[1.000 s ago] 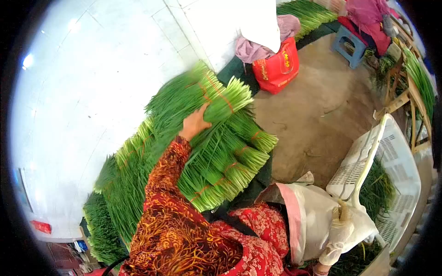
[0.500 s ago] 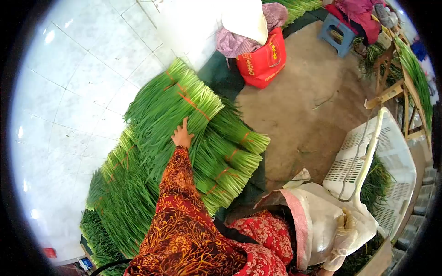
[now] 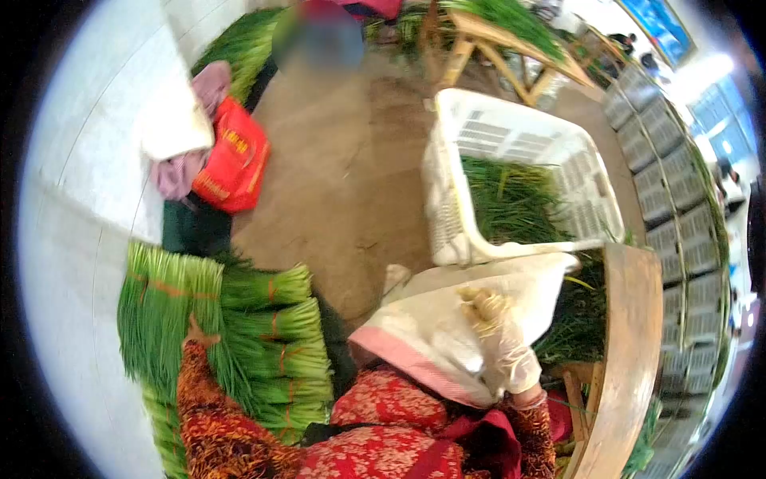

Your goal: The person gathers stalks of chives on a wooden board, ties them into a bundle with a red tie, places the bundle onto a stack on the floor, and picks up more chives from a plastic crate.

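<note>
My left hand (image 3: 199, 335) rests on a bundle of long green chives (image 3: 171, 291) with an orange band around it. Its fingers look spread, though small in view. More banded chive bundles (image 3: 295, 347) are stacked beside it, pale stem ends facing right. My right hand (image 3: 515, 369), in a translucent glove, lies over a whitish sack (image 3: 423, 319) with a pink edge on my lap. Tan, stringy material (image 3: 483, 307) shows around its finger end; I cannot make out whether the fingers grip anything.
A white plastic basket (image 3: 447, 207) holding loose greens stands ahead. At right is a wooden bench (image 3: 626, 343), with grey crates (image 3: 670, 184) beyond. A red bag (image 3: 239, 160) sits at the left, near more chives (image 3: 247, 48). A wooden rack (image 3: 511, 40) bears greens at the back.
My view has swung right, so the chives and red bag appear farther left. The basket and my gloved right hand show more fully. My left hand stays at the banded chives.
</note>
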Motion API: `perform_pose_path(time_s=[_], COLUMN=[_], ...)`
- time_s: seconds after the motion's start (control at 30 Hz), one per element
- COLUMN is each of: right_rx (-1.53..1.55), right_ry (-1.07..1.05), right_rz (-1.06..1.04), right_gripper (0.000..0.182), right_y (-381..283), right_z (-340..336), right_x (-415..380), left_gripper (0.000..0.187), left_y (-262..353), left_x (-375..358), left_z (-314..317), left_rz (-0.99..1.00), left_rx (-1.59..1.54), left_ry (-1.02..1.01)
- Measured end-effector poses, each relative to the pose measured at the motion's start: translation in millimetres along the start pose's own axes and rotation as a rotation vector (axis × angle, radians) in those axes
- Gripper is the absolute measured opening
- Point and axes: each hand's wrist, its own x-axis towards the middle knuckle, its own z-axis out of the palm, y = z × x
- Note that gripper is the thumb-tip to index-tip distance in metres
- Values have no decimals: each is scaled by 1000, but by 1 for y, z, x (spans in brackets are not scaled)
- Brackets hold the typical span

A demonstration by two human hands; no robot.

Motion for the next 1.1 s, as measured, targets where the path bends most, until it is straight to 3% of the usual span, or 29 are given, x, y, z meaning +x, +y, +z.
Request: perform_pose_path(time_s=[0.03, 0.07, 0.1, 0.17, 0.2, 0.27, 0.37, 0.4, 0.43, 0.47, 0.5, 0.53, 0.57, 0.63, 0.67, 0.73, 0.77, 0.83, 0.87, 0.9, 0.97, 1.0, 1.07, 1.1], right_rx=[40, 46, 79, 155, 182, 258, 236, 297, 223, 400, 371, 390, 758, 215, 229, 191, 172, 131, 183, 436, 482, 478, 390, 379], right_ry=[53, 77, 165, 252, 303, 408, 565, 648, 665, 810, 847, 868, 1097, 938, 922, 903, 897, 892, 886, 1032, 1084, 1081, 1042, 1045], right_rz=[-66, -45, -75, -112, -18, 85, 201, 232, 339, 368, 476, 586, 825, 761, 777, 796, 802, 811, 882, 867, 861, 871, 926, 933], right_gripper=[25, 25, 27, 30, 29, 28, 25, 24, 24, 25, 26, 47, 29, 60, 60, 43, 35, 19, 21, 18, 17, 17, 17, 17], right_y=[4, 5, -25, -16, -9, 8, 31, 37, 51, 71, 79, 115, 58, 115, 128, 146, 154, 165, 164, 168, 168, 169, 172, 173], right_z=[4, 1, -6, -21, -30, -47, -82, -91, -100, -97, -105, -99, -118, -115, -111, -110, -111, -111, -112, -105, -102, -102, -97, -95], right_x=[-6, -13, -21, -41, -52, -72, -101, -110, -124, -137, -147, -177, -143, -172, -171, -170, -168, -165, -166, -167, -162, -162, -172, -172], left_gripper=[107, 107, 100, 76, 60, 52, 52, 52, 51, 49, 45, 44, 44, 45, 47, 54, 54, 61, 67, 68, 69, 69, 65, 65], left_y=[11, 18, 20, 65, 122, 217, 345, 382, 430, 454, 492, 528, 561, 612, 638, 684, 696, 706, 714, 713, 708, 707, 708, 705], left_x=[-17, 23, 110, 95, 17, -87, -244, -288, -298, -349, -366, -380, -389, -398, -390, -351, -332, -296, -279, -271, -266, -251, -217, -217], left_z=[-28, -31, -23, -43, -82, -125, -153, -153, -144, -150, -135, -121, -107, -75, -55, -4, 15, 48, 67, 77, 91, 105, 142, 147], left_rz=[-47, -28, 55, 307, 516, 949, 1533, 1648, 1755, 1844, 1962, 2025, 2086, 2075, 2059, 2063, 2056, 2243, 2264, 2348, 2340, 2346, 2489, 2502], left_rx=[72, 88, 346, 542, 458, 161, -415, -468, -383, -254, -262, -117, 33, 394, 521, 802, 818, 1027, 1149, 1214, 1312, 1312, 1329, 1323], left_ry=[-172, -151, -194, 42, 305, 373, -17, -130, -98, -47, -67, 11, 84, 242, 295, 461, 438, 633, 601, 566, 312, 300, 568, 564])
